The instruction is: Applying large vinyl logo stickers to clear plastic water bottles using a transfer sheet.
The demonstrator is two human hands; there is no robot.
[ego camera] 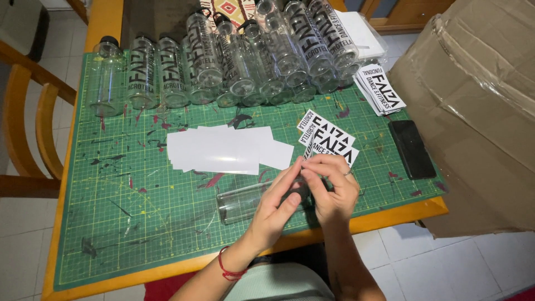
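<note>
while both hands (312,189) pinch a sticker (308,158) | clear bottle (245,202) beneath | white sheets (223,149) beside

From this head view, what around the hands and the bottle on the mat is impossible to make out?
- What the fingertips pinch: left hand and right hand cover it.
- Cap end of the lying clear bottle: behind both hands.
- Lower stickers in the loose pile: overlapped by the right hand.
- Rear bottles in the row: cut off by the top edge.
- Black phone screen: dark, nothing readable.
</note>
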